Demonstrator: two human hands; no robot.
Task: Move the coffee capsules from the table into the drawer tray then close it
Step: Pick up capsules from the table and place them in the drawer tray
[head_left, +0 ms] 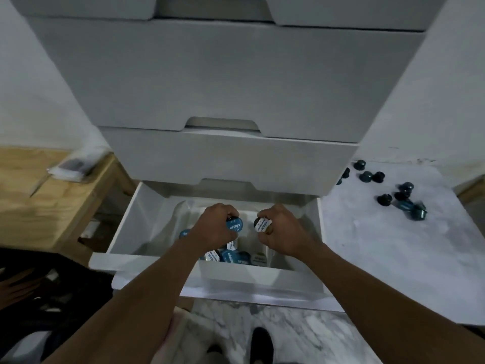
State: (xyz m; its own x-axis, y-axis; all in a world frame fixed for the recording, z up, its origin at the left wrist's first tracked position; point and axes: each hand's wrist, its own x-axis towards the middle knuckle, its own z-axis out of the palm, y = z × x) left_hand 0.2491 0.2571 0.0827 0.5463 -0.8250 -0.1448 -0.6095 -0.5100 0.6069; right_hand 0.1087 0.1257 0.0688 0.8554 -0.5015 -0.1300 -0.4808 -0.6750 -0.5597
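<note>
The bottom white drawer (123, 229) stands pulled open, with a white tray (236, 271) inside it. Several blue and white-lidded coffee capsules (235, 256) lie in the tray. Over the tray, my left hand (214, 227) is shut on a blue-lidded capsule (234, 225). My right hand (282, 228) is shut on a capsule with a white label (262, 224). Several dark blue capsules (384, 198) lie scattered on the white marble table (380, 245) to the right of the drawer unit.
Closed white drawers (228, 158) rise above the open one. A wooden table (39, 206) with a plastic bag (70, 168) stands at the left. A dark crate (31, 285) sits below it. My shoe (262, 342) shows on the marble floor.
</note>
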